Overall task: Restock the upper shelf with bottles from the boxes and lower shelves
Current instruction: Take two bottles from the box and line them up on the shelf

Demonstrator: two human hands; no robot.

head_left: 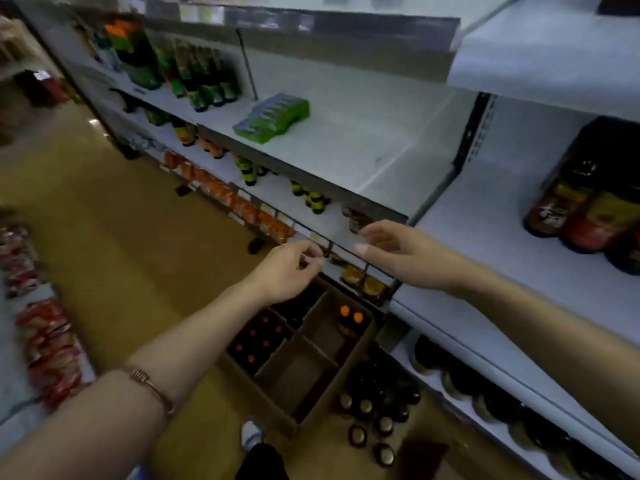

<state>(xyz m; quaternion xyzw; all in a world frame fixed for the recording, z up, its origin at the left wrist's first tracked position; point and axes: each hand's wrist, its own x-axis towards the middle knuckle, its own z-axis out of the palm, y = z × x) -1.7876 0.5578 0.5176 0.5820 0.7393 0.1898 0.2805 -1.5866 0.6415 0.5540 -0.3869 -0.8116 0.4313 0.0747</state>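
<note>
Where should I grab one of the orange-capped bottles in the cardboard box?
Take an orange-capped bottle by its neck just under the cap, coming straight down from above. It stands upright in the cardboard box, whose walls and dividers appear to block its sides.

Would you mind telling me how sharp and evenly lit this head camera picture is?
Head view: soft motion blur throughout, labels unreadable; wide-angle lens bends the grey metal shelf edge; dim, flat light, the divided brown cardboard box sits in shadow; both the left hand and right hand are smeared.

Bare forearms, a coiled copper-coloured bracelet (pixel 152 388) on the left arm, a white shoe (pixel 251 435).
</note>
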